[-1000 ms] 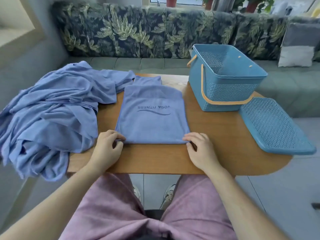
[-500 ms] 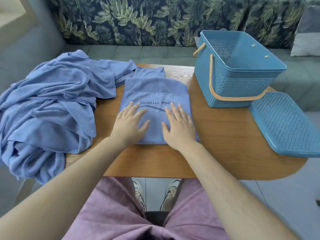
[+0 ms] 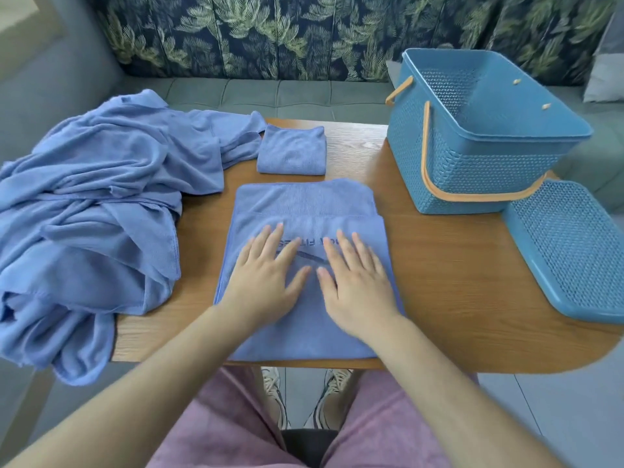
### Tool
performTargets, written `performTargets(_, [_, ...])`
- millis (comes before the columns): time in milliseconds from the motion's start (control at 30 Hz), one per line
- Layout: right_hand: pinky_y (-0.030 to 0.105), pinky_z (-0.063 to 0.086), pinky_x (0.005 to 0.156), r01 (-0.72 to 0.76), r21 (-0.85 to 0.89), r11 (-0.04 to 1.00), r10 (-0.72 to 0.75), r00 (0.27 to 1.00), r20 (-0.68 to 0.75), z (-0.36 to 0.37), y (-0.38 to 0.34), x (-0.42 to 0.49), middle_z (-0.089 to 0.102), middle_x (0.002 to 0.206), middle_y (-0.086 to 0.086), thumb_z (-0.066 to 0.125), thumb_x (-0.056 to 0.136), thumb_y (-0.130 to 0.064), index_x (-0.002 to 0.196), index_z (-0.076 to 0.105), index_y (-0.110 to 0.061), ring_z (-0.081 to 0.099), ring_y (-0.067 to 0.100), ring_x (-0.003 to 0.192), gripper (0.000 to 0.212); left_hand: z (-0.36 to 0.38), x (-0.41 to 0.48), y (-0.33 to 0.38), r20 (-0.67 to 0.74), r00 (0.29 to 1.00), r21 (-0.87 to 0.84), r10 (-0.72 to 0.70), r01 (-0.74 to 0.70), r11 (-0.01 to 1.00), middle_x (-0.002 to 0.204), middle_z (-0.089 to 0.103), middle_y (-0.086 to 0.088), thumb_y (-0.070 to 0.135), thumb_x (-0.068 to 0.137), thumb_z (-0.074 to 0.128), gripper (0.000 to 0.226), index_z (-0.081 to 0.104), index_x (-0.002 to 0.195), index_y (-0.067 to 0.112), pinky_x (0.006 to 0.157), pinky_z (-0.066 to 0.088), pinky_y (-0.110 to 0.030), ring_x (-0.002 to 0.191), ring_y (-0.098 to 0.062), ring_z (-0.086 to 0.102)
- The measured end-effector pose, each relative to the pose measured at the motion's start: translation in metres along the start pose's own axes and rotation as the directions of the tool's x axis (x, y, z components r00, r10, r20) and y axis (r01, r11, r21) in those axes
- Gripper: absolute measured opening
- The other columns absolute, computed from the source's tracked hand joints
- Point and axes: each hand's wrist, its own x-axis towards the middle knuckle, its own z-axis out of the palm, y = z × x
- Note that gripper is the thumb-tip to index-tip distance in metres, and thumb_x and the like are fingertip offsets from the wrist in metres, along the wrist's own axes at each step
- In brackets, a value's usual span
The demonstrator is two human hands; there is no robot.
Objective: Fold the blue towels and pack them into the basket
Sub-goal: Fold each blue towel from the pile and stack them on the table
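Now that both have let go of its near corners, the left hand (image 3: 266,282) and right hand (image 3: 358,285) lie flat, fingers spread, smoothing the part-folded towel (image 3: 304,204) at the table's (image 3: 456,282) near edge, so another fold likely precedes the basket (image 3: 472,177).

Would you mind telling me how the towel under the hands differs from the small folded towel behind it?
The towel under the hands is larger and shows dark lettering; the small folded towel is a compact bundle with no print visible. The left hand and right hand press on the first; no hand touches the second. Both are the same blue, lying on the table.
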Motion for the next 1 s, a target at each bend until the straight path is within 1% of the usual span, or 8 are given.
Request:
performTargets(167, [0.041,-0.008,0.126,-0.039,-0.014,0.999,0.040,0.992,0.119,0.007,0.013,0.040,-0.008,0.170,-0.004,0.020,0.107,-0.050,0.163,0.005,-0.025,-0.013,0.018,0.155,0.063,0.002,0.041,-0.026,0.170,0.984,0.041,-0.056,0.050,0.998,0.169,0.007,0.003,0.068,0.095,0.019,0.070,0.020,0.158,0.039,0.124,0.000,-0.040,0.155,-0.022,-0.001])
performTargets(233, [0.039,-0.006,0.125,-0.039,-0.021,0.999,0.041,0.994,0.098,0.011,0.014,0.020,-0.007,0.170,-0.005,0.020,0.105,-0.054,0.163,0.007,-0.027,-0.011,0.018,0.156,0.065,0.001,0.025,-0.033,0.149,0.988,0.027,-0.034,0.031,0.999,0.168,0.006,0.007,0.073,0.089,0.011,0.075,0.019,0.157,0.043,0.124,-0.002,-0.039,0.155,-0.019,-0.002])
performTargets(333, [0.042,0.013,0.123,0.026,-0.013,1.000,-0.026,1.000,0.004,0.006,0.011,-0.002,0.015,0.169,-0.003,0.024,0.102,-0.058,0.159,0.027,-0.027,0.012,0.022,0.155,0.065,-0.001,0.000,-0.033,0.115,0.993,0.017,0.004,-0.006,1.000,0.167,0.009,0.012,0.073,0.090,0.013,0.072,0.025,0.155,0.045,0.125,-0.001,-0.037,0.155,-0.015,0.000])
performTargets(433, [0.045,0.032,0.114,0.063,-0.024,0.998,-0.065,0.992,-0.110,-0.004,0.028,0.036,0.043,0.157,-0.001,0.025,0.096,-0.059,0.147,0.050,-0.025,0.038,0.024,0.143,0.066,-0.005,0.008,-0.036,0.074,0.997,0.035,0.012,-0.014,0.999,0.162,0.027,0.014,0.069,0.091,0.019,0.066,0.039,0.149,0.045,0.124,0.009,-0.040,0.153,-0.016,0.018])
performTargets(600, [0.040,0.023,0.122,0.005,0.050,0.999,-0.003,0.999,-0.038,-0.007,0.079,0.077,0.038,0.160,-0.002,0.030,0.097,-0.059,0.149,0.048,-0.022,0.032,0.019,0.148,0.066,-0.020,0.044,-0.067,0.021,0.997,0.057,0.072,-0.073,0.996,0.139,0.056,0.016,0.056,0.094,0.029,0.051,0.059,0.128,0.032,0.107,0.030,-0.037,0.131,-0.012,0.050])
performTargets(700, [0.041,0.043,0.105,0.150,0.174,0.973,-0.096,0.954,-0.286,-0.005,0.088,0.067,0.062,0.126,0.001,0.050,0.090,-0.044,0.118,0.069,-0.016,0.054,0.025,0.121,0.044,-0.020,0.049,-0.086,-0.008,0.992,-0.044,0.125,-0.125,0.991,0.136,0.057,0.018,0.053,0.092,0.041,0.042,0.064,0.117,0.028,0.100,0.034,-0.033,0.127,-0.011,0.052])
performTargets(800, [0.035,0.038,0.084,0.176,0.102,0.979,-0.128,0.922,-0.366,-0.008,0.086,0.064,0.055,0.088,-0.012,0.055,0.080,-0.040,0.089,0.063,-0.025,0.054,0.020,0.091,0.019,-0.018,0.042,-0.087,-0.179,0.979,-0.173,0.094,-0.125,0.977,0.118,0.063,0.015,0.042,0.088,0.053,0.025,0.067,0.098,0.023,0.095,0.039,-0.037,0.114,-0.015,0.057])
performTargets(1000, [0.037,0.033,0.077,0.228,0.166,0.959,-0.157,0.921,-0.357,-0.002,0.089,0.068,0.051,0.079,-0.012,0.052,0.072,-0.031,0.078,0.052,-0.023,0.051,0.021,0.082,0.010,-0.015,0.040,-0.088,-0.189,0.982,-0.094,0.011,-0.029,0.995,0.092,0.051,0.012,0.040,0.081,0.053,0.019,0.058,0.092,0.026,0.083,0.028,-0.033,0.093,-0.017,0.045])
